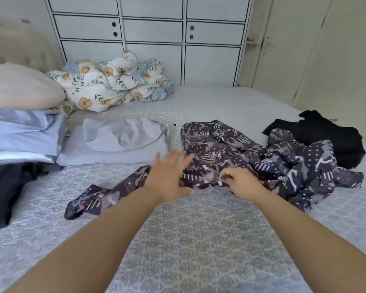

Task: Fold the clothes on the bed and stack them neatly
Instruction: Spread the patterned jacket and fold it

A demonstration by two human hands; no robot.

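**Hands at work on a crumpled print garment**

Both hands reach across the patterned bedspread (199, 240) to a dark patterned garment (241, 157) lying rumpled near the middle of the bed. The left hand (167, 176) is spread flat, fingers straight and loose, pressing on the cloth where one long strip of it trails off toward the person's left. The right hand (239, 180) has its fingers curled in, pinching a fold of the same garment at its near edge.

Just beyond the garment, on the right, a black garment (325, 136) lies unfolded, its edge tucked under the print cloth. To the left sits a folded pale grey-blue piece (114, 144), flat on the bed, and beside that a stack of folded light blue fabric (23, 134) with a dark item (6, 187) lying in front of it. A cream pillow (19, 89) and a bundled floral duvet (110, 83) rest at the far side, against white cabinet doors (152, 30).
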